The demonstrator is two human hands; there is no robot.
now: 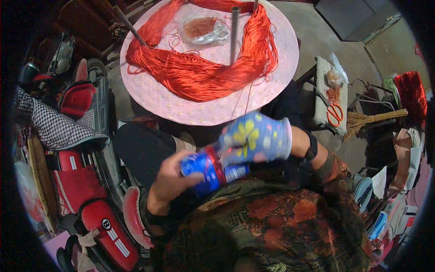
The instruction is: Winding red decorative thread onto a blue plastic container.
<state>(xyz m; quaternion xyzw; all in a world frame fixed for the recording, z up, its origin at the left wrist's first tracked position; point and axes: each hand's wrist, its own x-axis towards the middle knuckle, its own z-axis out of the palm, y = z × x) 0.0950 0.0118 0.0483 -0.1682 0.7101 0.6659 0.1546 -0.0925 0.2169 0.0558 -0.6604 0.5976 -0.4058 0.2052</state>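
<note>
My left hand (171,180), bare, is closed round a blue printed piece of packaging (199,174) in front of my lap. Red cord (215,164) wraps round the middle of this blue piece. My right hand (253,139), in a blue flowered glove, is closed at the far right side of the piece; its fingertips are hidden and slightly blurred. A thin red strand (248,99) runs from the table down to the glove. On the round pink table, a large red cord skein (195,77) is looped about upright metal rods (235,34).
The round table (199,115) stands just ahead, with a clear plastic bag (206,29) of thin cord inside the skein. Orange-handled scissors (334,113) lie on a padded stool (322,75) at right, beside a straw broom (371,119). A red vehicle (111,231) stands at left.
</note>
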